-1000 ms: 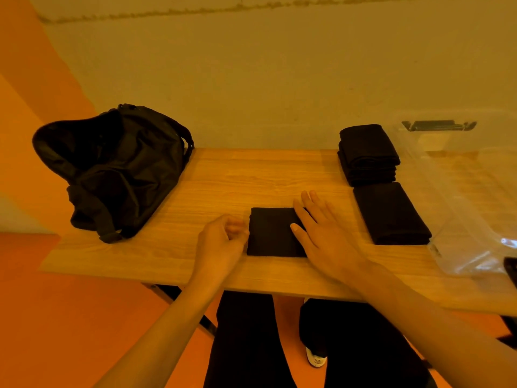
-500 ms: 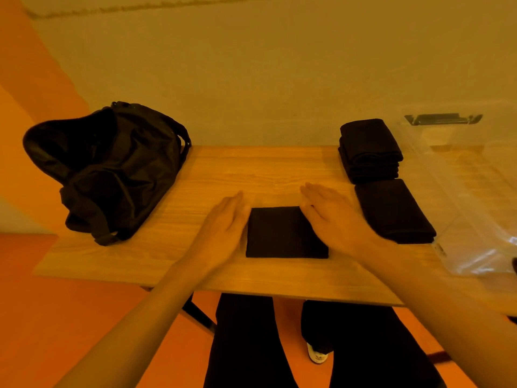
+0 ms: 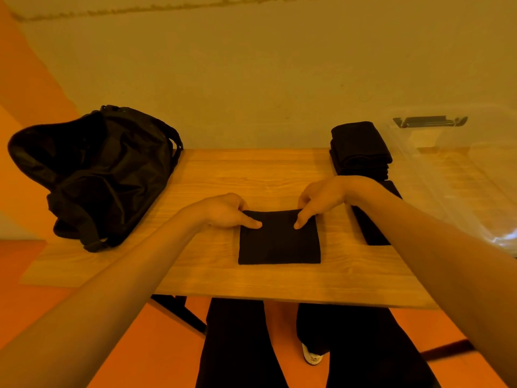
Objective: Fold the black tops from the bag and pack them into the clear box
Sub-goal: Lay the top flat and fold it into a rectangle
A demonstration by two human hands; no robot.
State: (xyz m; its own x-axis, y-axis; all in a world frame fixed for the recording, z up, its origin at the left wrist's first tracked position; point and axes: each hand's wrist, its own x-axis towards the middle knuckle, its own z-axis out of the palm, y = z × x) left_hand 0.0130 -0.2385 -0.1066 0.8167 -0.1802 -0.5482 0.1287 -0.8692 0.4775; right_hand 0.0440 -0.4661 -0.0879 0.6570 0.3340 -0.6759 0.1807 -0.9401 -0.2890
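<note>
Both the left hand (image 3: 221, 211) and right hand (image 3: 321, 196) pinched the far edge of the folded black top (image 3: 279, 242) at six o'clock on the table (image 3: 251, 175); soft, light, it likely needed gripping by both far corners.

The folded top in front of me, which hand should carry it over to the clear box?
Probably the right hand: it pinches the folded top, and the clear box is on the right.
</note>
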